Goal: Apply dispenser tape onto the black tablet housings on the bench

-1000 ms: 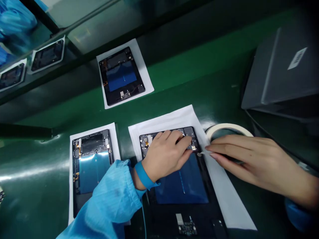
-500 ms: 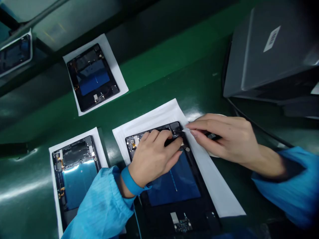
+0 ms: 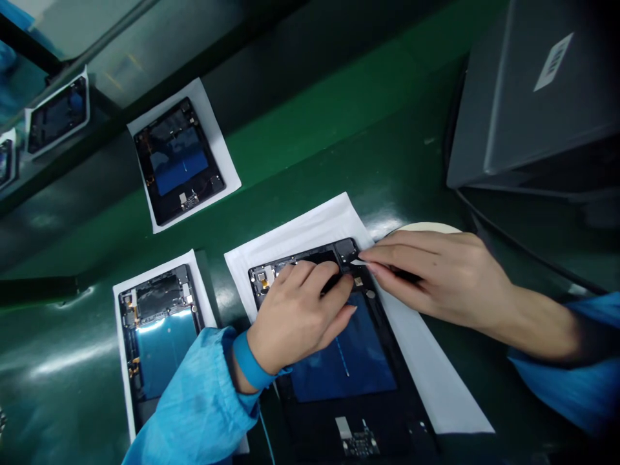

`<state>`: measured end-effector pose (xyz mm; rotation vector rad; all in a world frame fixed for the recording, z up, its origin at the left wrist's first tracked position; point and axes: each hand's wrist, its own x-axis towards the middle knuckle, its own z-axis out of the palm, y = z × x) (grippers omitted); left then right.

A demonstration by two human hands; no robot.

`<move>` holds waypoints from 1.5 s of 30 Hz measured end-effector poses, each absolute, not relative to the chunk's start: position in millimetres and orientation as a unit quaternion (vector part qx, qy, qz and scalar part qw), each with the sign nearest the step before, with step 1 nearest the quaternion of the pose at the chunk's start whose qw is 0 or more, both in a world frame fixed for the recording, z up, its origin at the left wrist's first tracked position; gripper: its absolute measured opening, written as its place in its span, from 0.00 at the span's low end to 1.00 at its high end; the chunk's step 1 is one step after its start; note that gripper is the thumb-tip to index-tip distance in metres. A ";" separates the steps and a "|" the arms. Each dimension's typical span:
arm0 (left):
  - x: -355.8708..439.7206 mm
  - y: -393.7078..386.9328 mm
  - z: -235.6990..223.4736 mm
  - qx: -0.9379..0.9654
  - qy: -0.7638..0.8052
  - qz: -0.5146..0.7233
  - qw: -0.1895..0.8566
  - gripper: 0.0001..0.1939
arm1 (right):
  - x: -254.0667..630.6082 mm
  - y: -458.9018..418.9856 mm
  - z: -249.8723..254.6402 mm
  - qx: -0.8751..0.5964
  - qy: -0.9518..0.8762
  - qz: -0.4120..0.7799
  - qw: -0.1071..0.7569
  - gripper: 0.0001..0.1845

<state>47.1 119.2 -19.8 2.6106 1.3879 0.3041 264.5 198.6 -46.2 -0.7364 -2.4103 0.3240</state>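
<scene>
An opened tablet (image 3: 339,381) with its blue battery and small circuit boards exposed lies on a white sheet (image 3: 310,223) in front of me. My left hand (image 3: 303,310), with a blue band at the wrist, rests over the tablet's upper part. Its fingers are bent, thumb and index fingertips close together; what they may hold is hidden. At the tablet's upper right corner, my right hand (image 3: 436,274) pinches a small whitish pointed strip (image 3: 359,262) between thumb and fingers. The strip's tip lies over the corner parts; whether it touches them I cannot tell.
Another opened tablet (image 3: 162,349) lies on white paper at left, partly behind my left sleeve. A third tablet (image 3: 179,155) sits farther back, with several more on the upper-left ledge. A grey box-shaped machine (image 3: 527,116) and a black cable (image 3: 527,252) are at right. A pale round object (image 3: 426,227) is partly behind my right hand.
The view has shifted slightly, bringing more of the upper-left tablets into sight. My right hand has moved a little, and the whitish strip is now over the tablet's corner. My left hand stays in place.
</scene>
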 end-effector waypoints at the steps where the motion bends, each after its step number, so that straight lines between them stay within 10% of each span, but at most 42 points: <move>1: 45.8 117.6 -18.6 0.879 0.461 0.091 0.083 0.17 | 264.6 198.7 -46.3 -0.276 -0.906 0.121 0.297 0.07; 14: 40.7 107.1 -24.7 0.880 0.457 0.121 0.040 0.15 | 264.7 197.1 -45.3 -0.253 -0.920 0.098 0.283 0.03; 24: 50.8 113.3 -23.2 0.890 0.456 0.014 0.011 0.33 | 262.1 201.8 -51.7 -0.290 -0.901 0.146 0.288 0.09; 45: 47.4 112.1 -27.6 0.884 0.458 0.093 0.016 0.23 | 258.9 195.4 -45.4 -0.252 -0.929 0.041 0.269 0.05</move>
